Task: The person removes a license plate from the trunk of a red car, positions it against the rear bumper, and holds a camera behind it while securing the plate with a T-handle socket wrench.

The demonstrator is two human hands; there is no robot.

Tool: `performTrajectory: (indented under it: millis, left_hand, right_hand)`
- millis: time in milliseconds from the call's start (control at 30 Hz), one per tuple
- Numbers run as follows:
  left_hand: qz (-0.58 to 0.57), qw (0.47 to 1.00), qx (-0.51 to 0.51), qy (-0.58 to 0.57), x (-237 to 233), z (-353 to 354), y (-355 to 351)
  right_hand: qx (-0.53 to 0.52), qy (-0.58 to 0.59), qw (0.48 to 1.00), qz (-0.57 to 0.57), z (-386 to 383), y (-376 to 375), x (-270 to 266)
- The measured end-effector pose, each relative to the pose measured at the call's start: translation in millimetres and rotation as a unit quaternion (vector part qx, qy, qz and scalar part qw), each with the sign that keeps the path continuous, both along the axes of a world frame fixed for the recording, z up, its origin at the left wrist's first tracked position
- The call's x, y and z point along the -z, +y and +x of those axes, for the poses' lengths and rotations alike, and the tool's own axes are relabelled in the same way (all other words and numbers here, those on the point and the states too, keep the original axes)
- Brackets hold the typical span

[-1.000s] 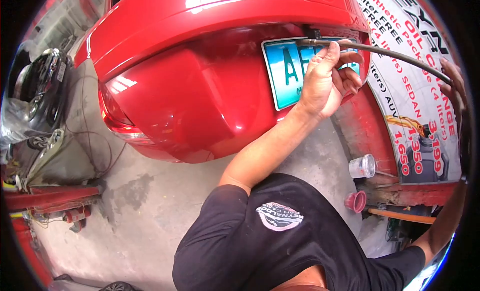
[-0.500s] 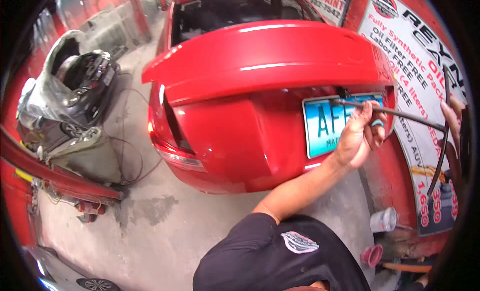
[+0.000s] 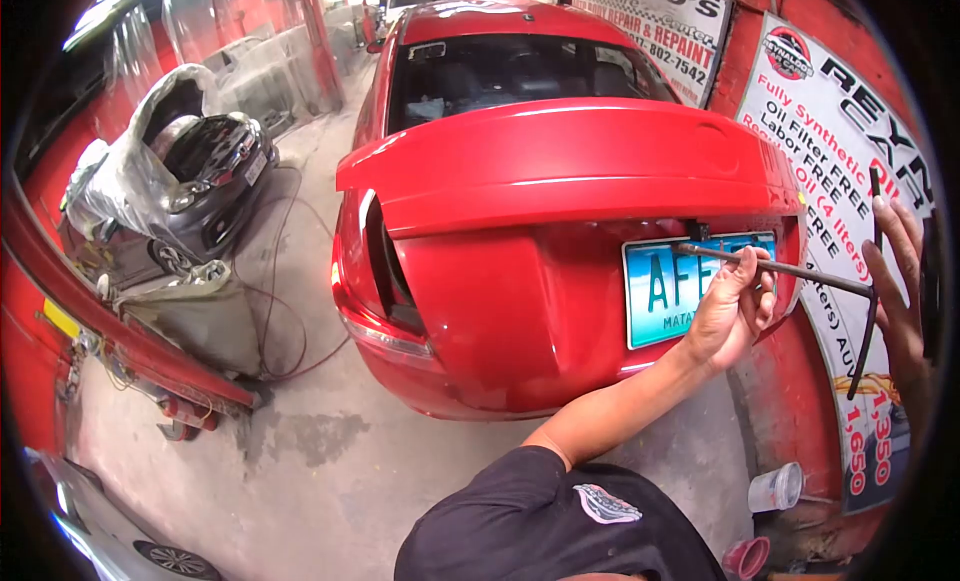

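Note:
My left hand (image 3: 735, 316) is closed round the dark metal shaft of a T-handle wrench (image 3: 820, 277), close to its socket end. That end lies over the upper part of the blue-and-white license plate (image 3: 652, 299) on the back of a red car (image 3: 470, 311). At the far right, the wrench's crossbar runs up and down beside my right hand (image 3: 903, 291). The right fingers are stretched and apart, with fingertips right at the bar. Part of that hand is lost in the dark edge of the view.
A grey car (image 3: 205, 196) partly wrapped in plastic stands at the left, with a hose (image 3: 285, 331) on the floor. A large printed sign (image 3: 815, 131) leans along the right wall. Below it are a white bucket (image 3: 775, 489) and a pink container (image 3: 745, 558).
The view has tilted up, so the car and plate sit lower. The left hand stays on the wrench shaft. The right fingers have spread more along the crossbar, which has turned slightly.

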State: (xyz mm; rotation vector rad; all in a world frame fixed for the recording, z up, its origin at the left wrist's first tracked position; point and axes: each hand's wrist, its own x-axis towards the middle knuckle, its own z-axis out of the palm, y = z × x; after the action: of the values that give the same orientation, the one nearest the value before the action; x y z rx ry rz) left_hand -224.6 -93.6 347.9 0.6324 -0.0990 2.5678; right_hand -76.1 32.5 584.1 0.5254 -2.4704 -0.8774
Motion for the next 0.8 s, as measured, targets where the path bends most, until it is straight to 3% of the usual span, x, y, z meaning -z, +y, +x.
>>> performTrajectory:
  millis: [67,100,133,167,200,267,300,333,367,467,500,533,600,667,700,733,767,800]
  left_hand:
    - [0.004,1.0,0.004,0.002,1.9,-0.3,0.3]
    - [0.023,1.0,0.007,0.018,3.0,-0.7,0.0]
    - [0.043,0.998,0.011,0.033,2.2,-0.8,-0.6]
    - [0.044,0.998,0.01,0.034,0.1,-0.6,-1.4]
    - [0.042,0.999,0.009,0.028,-1.8,0.6,-2.6]
    - [0.042,0.999,0.006,0.023,-2.6,2.8,-5.3]
    - [0.042,0.999,0.004,0.019,-2.9,2.9,-6.0]
    - [0.04,0.999,0.004,0.013,-2.7,3.8,-6.1]
    - [0.04,0.999,0.004,0.013,-2.6,3.3,-6.4]
    - [0.047,0.998,0.015,0.025,-1.1,2.0,-7.6]
    - [0.039,0.999,0.015,0.02,-0.7,2.9,-7.2]
    - [0.031,0.999,0.015,0.015,-0.7,4.2,-6.7]
    - [0.044,0.999,0.017,0.016,-1.9,6.1,-7.2]
    - [0.057,0.998,0.016,0.021,-2.4,7.5,-6.8]
    - [0.052,0.998,0.021,0.019,-1.9,7.6,-6.6]
    - [0.048,0.998,0.023,0.018,-1.3,6.9,-7.0]
    - [0.047,0.999,0.024,0.014,-0.6,5.6,-7.6]
    - [0.042,0.999,0.017,0.019,0.4,5.1,-7.3]
  right_hand:
    - [-0.03,0.004,0.998,0.049,-0.7,15.4,6.2]
    - [-0.091,0.06,0.982,0.152,-15.2,65.7,10.0]
    - [-0.091,0.062,0.982,0.154,-13.2,31.7,2.5]
    - [0.15,-0.07,0.973,-0.164,-7.7,-12.1,-5.0]
    - [0.364,-0.19,0.791,-0.453,-5.2,-40.2,-9.9]
    - [0.386,-0.208,0.79,-0.428,-7.6,-20.1,-3.2]
    - [0.193,-0.086,0.928,-0.308,-9.4,14.5,11.6]
    - [-0.014,0.043,0.986,-0.162,-9.9,34.5,19.6]
    - [-0.097,0.029,0.993,-0.062,-16.0,34.7,0.3]
    - [-0.002,-0.032,0.999,-0.025,1.1,0.1,2.0]
    - [-0.035,-0.05,0.977,-0.202,2.0,-9.0,8.9]
    - [-0.033,-0.049,0.977,-0.203,-2.6,10.4,13.1]
    - [-0.044,-0.072,0.992,-0.097,-13.7,67.9,21.7]
    - [-0.056,-0.042,0.985,-0.158,-5.0,12.6,21.1]
    - [0.123,-0.099,0.952,-0.263,2.3,-24.4,6.4]
    - [0.295,-0.151,0.874,-0.355,5.4,-41.1,-0.5]
    - [-0.074,0.05,0.953,-0.291,-11.3,79.5,48.1]
    - [-0.119,0.051,0.974,-0.187,-8.2,38.0,24.1]
